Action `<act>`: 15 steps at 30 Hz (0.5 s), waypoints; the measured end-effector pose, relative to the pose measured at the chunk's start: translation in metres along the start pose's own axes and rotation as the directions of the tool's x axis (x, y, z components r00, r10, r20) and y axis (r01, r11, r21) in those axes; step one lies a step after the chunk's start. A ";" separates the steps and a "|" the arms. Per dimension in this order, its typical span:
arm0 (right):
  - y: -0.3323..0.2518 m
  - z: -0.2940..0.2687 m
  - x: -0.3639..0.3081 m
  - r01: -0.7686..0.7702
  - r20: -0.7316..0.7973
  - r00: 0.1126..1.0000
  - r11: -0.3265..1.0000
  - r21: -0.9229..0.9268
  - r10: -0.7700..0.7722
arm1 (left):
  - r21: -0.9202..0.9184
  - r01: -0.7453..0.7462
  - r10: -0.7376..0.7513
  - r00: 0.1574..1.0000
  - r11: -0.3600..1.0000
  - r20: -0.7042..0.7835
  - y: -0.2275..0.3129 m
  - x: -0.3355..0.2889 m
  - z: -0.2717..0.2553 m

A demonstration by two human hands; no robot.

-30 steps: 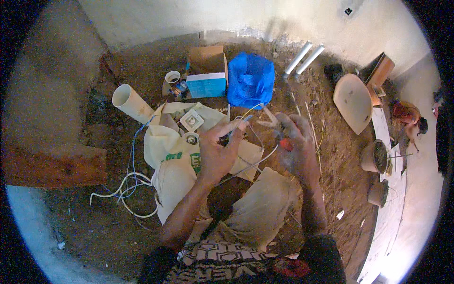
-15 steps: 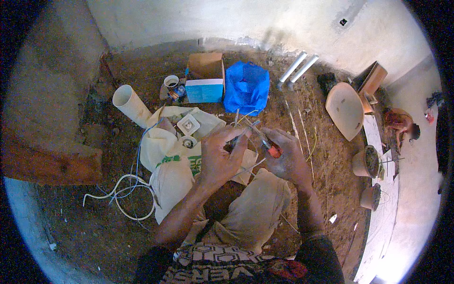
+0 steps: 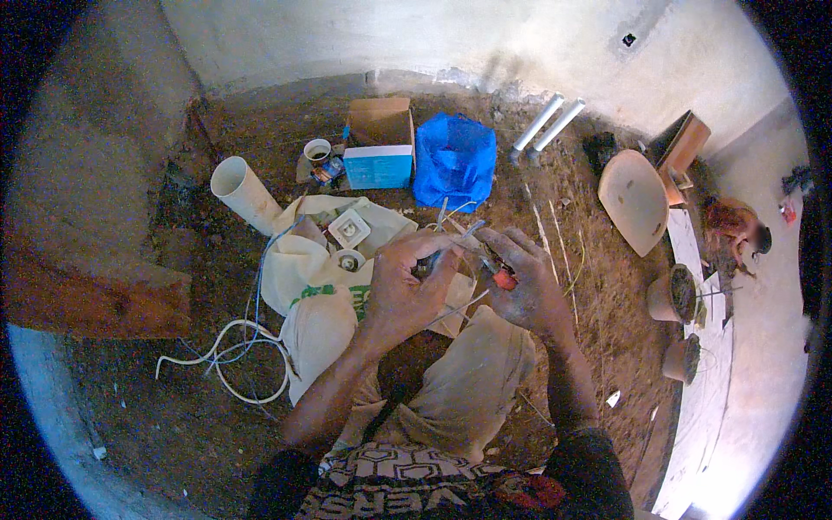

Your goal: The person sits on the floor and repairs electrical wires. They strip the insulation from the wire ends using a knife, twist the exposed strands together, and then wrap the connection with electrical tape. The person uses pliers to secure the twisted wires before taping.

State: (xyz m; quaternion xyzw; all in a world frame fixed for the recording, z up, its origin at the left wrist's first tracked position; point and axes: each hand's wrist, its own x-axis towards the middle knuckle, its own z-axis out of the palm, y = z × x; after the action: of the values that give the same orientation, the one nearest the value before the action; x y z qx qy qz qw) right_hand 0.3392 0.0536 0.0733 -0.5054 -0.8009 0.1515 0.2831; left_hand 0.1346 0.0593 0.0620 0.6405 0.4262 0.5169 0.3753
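In front of my lap, my left hand [image 3: 412, 282] is closed, thumb and fingers pinching thin electrical wires [image 3: 472, 229]. Their loose ends stick up past the fingertips, one of them bluish. A dark piece shows in the hollow of that hand, too hidden to name. My right hand [image 3: 530, 286] is wrapped round a red-handled tool [image 3: 504, 279] close beside the wires; its working end is mostly covered by the fingers. A pale cable length [image 3: 459, 309] slants below both hands. Under the left hand lies a cream sack [image 3: 299, 251], bearing a square white fitting [image 3: 349, 229] and a round one [image 3: 348, 260].
Ahead stand an open blue-and-brown box [image 3: 379, 166] and a blue bag [image 3: 454, 163]. A wide white pipe [image 3: 244, 192] and coiled cable [image 3: 251, 399] lie left. Two tubes [image 3: 548, 123], a basin-like piece [image 3: 633, 204], buckets [image 3: 671, 295] and another person [image 3: 737, 221] are right.
The wire ends have shifted slightly between my fingertips, and my right fingers have moved over the tool's front. Both hands stay close together. The other person's arm has moved a little.
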 end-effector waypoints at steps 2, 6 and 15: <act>-0.005 -0.001 0.002 0.021 -0.017 1.000 1.000 -0.004 -0.021 | 0.021 0.030 -0.030 0.999 0.999 0.027 0.008 -0.001 -0.005; -0.007 -0.004 0.005 0.087 -0.042 0.995 0.996 -0.031 -0.088 | -0.024 0.009 -0.008 0.999 1.000 0.037 0.009 -0.001 -0.004; -0.007 -0.006 0.007 0.152 -0.047 0.987 0.988 -0.039 -0.154 | -0.030 -0.049 0.051 0.995 0.998 0.085 0.010 -0.004 -0.007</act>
State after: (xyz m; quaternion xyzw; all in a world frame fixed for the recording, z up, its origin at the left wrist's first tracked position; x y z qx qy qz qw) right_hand 0.3351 0.0567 0.0839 -0.4509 -0.8326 0.1025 0.3048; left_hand 0.1290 0.0524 0.0709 0.6671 0.3864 0.5042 0.3891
